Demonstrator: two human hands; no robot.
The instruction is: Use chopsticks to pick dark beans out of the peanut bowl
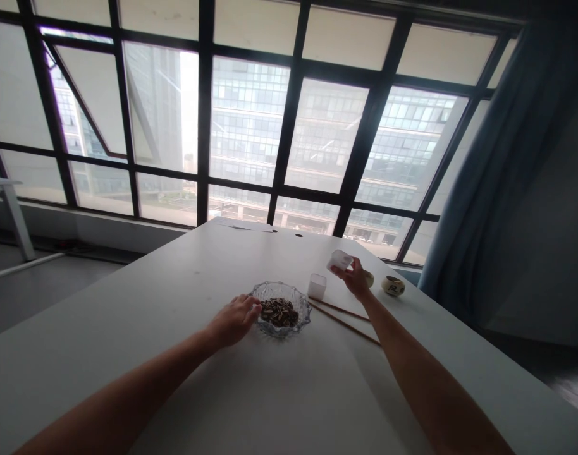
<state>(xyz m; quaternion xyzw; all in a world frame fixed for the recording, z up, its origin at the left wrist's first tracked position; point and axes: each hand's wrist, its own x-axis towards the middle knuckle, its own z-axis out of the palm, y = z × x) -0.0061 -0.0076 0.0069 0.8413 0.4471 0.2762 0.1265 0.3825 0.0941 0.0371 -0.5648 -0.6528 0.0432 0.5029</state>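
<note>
A clear glass bowl [304,316] with a wavy rim stands on the white table, holding dark striped sunflower seeds [279,312]. My left hand [236,318] grips the bowl's left rim, fingers bent over the edge. Raised above the table to the right, a small white plastic cup [339,260] is tilted in the fingers of my right hand [356,278]. A second white plastic cup [317,287] stands upright just right of the bowl. Two brown chopsticks [348,324] lie by it, their right ends hidden behind my right forearm.
A round cream pot with dark markings [393,286] stands at the right; another cream pot [369,278] is partly hidden by my right hand. Paper [246,225] lies at the far end of the white table [184,284], before large windows. A blue curtain [479,170] hangs at right.
</note>
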